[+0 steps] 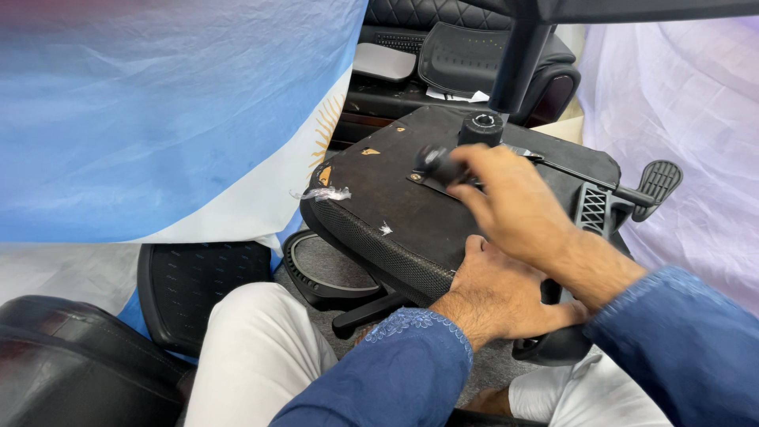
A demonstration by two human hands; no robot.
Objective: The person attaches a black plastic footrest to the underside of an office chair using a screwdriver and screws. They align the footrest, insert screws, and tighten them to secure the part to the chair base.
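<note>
An office chair seat (387,202) lies upside down in front of me, its dark underside up, with mesh along the near edge. My right hand (518,209) reaches across it and grips a small black round part (437,164) next to the metal mechanism plate; the hand is motion-blurred. My left hand (498,296) rests flat against the seat's near right edge, holding nothing. A black gas-lift socket (482,126) stands just beyond the right hand. A lever with a ribbed paddle (658,180) sticks out to the right.
A blue, white and yellow cloth (174,111) hangs at left. Black chair parts lie around: a perforated back panel (194,285), a seat pan (332,273), a cushioned armrest (55,360) at lower left, quilted seats (443,47) behind. White plastic sheeting (688,95) covers the right.
</note>
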